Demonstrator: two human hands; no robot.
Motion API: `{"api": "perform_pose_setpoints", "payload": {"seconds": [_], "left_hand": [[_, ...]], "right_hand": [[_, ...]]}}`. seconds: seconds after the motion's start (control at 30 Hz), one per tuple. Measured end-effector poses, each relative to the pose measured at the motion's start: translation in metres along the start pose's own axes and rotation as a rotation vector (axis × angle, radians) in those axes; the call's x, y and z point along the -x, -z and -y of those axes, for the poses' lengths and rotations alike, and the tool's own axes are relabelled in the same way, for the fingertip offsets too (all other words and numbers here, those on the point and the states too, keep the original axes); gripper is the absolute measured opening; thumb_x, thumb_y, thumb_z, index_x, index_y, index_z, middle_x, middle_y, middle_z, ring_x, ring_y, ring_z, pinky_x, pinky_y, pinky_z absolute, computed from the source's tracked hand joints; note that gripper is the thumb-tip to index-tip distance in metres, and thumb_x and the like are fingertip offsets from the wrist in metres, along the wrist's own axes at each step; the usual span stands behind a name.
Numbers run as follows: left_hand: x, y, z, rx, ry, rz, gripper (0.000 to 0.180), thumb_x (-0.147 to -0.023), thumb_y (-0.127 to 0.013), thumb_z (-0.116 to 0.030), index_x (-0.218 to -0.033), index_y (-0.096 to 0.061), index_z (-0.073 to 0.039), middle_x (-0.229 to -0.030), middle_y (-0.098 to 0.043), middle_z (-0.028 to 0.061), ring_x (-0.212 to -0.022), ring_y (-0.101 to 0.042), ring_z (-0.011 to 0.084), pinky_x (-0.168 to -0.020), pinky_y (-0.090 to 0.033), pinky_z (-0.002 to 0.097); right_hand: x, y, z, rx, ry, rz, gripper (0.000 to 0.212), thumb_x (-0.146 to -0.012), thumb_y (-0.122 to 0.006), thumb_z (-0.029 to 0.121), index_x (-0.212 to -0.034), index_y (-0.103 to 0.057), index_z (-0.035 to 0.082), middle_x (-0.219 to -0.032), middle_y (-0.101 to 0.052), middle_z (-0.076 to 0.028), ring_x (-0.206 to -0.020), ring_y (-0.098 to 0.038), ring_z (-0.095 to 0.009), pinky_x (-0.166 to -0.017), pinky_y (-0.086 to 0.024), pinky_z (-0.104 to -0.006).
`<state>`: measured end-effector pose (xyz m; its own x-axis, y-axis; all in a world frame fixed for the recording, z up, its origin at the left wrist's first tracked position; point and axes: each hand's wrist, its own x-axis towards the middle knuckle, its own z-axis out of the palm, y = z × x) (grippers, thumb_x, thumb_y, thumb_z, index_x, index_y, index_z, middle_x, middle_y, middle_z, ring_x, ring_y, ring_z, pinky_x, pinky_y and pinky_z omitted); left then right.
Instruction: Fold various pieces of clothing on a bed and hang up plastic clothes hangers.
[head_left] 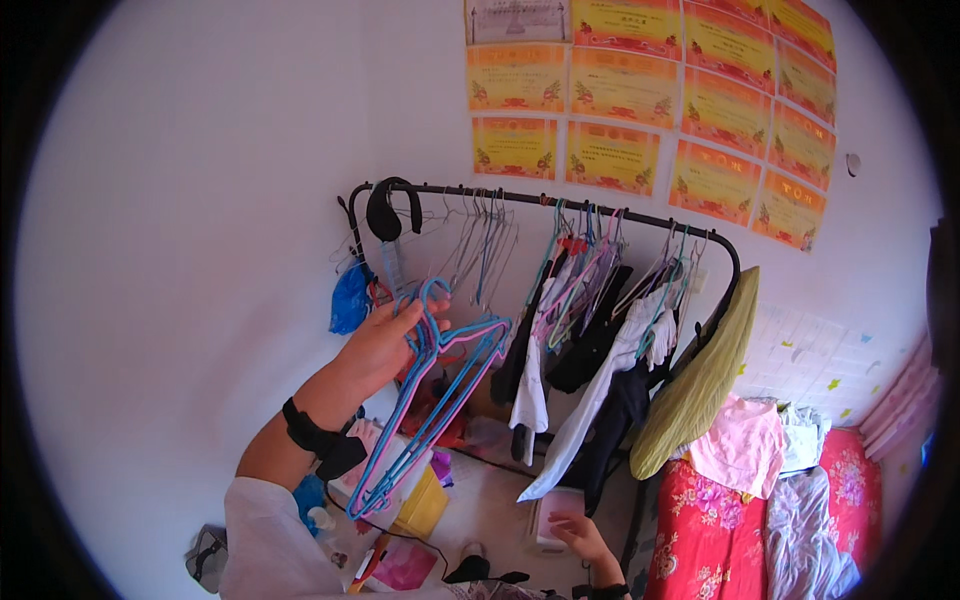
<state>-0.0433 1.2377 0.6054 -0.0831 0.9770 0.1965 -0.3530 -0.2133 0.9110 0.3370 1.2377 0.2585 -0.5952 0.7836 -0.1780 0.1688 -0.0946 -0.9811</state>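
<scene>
Raised at the left of centre, my left hand (388, 338) is closed round the necks of several clothes hangers (432, 370), blue and pink. Their hooks point up above my fingers and their frames hang down to the right. My right hand (580, 538) is low near the bottom edge, its fingers apart and holding nothing. Just beyond the hangers stands a black clothes rack (660, 219). Bare wire hangers (487, 240) hang on its left part, and dark and white clothes (585, 390) on its right part.
A black neck-shaped item (384, 212) and a blue plastic bag (349, 298) hang at the rack's left end. An olive cloth (700, 385) drapes its right end. On the right is a bed with a red floral cover (700, 530). A yellow box (422, 503) and a cable lie below.
</scene>
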Motion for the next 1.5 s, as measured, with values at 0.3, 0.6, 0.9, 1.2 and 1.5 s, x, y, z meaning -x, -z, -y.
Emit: {"api": "perform_pose_setpoints", "payload": {"seconds": [0.3, 0.6, 0.9, 1.2, 1.5], "left_hand": [[-0.076, 0.012, -0.024, -0.09, 0.084, 0.159, 0.045, -0.09, -0.06, -0.033, -0.122, -0.053, -0.003, -0.117, -0.057, 0.0067, -0.1, -0.058, 0.0192, -0.08, -0.05, 0.0328], [-0.171, 0.021, -0.016, 0.004, -0.194, 0.173, 0.026, -0.096, -0.052, -0.024, -0.107, -0.059, -0.001, -0.097, -0.061, 0.0054, -0.09, -0.059, 0.0156, -0.082, -0.049, 0.0309], [-0.269, 0.035, -0.007, -0.186, -0.539, 0.035, 0.02, -0.095, -0.054, -0.021, -0.104, -0.061, -0.005, -0.092, -0.061, 0.0034, -0.089, -0.059, 0.016, -0.079, -0.049, 0.0313], [-0.304, 0.056, -0.012, -0.128, -0.346, -0.007, 0.021, -0.095, -0.054, -0.025, -0.101, -0.063, -0.006, -0.092, -0.062, 0.0019, -0.087, -0.059, 0.0139, -0.076, -0.048, 0.0289], [-0.312, -0.024, 0.008, -0.793, -0.511, -0.006, 0.019, -0.095, -0.055, -0.02, -0.104, -0.063, -0.005, -0.089, -0.06, -0.0009, -0.079, -0.056, 0.0096, -0.074, -0.046, 0.0264]], "right_hand": [[-0.074, -0.018, 0.026, -0.023, 0.078, -0.123, 0.031, -0.085, -0.064, 0.006, -0.115, -0.058, 0.0, -0.108, -0.063, -0.009, -0.095, -0.061, -0.016, -0.083, -0.048, -0.0296], [-0.102, -0.027, 0.009, -0.014, 0.131, -0.048, 0.036, -0.085, -0.065, 0.013, -0.119, -0.057, 0.004, -0.1, -0.066, -0.006, -0.087, -0.064, -0.015, -0.074, -0.051, -0.0286], [-0.107, 0.024, 0.017, 0.179, 0.011, -0.042, 0.041, -0.085, -0.064, 0.011, -0.124, -0.054, 0.003, -0.108, -0.063, -0.009, -0.097, -0.06, -0.016, -0.083, -0.049, -0.029], [-0.096, 0.094, -0.017, -0.039, 0.011, -0.014, 0.04, -0.086, -0.066, 0.013, -0.121, -0.054, 0.001, -0.104, -0.064, -0.008, -0.097, -0.06, -0.016, -0.083, -0.049, -0.0283], [-0.102, 0.128, -0.03, -0.089, 0.034, 0.009, 0.041, -0.086, -0.066, 0.014, -0.122, -0.053, 0.001, -0.104, -0.063, -0.007, -0.096, -0.061, -0.015, -0.084, -0.049, -0.029]]}}
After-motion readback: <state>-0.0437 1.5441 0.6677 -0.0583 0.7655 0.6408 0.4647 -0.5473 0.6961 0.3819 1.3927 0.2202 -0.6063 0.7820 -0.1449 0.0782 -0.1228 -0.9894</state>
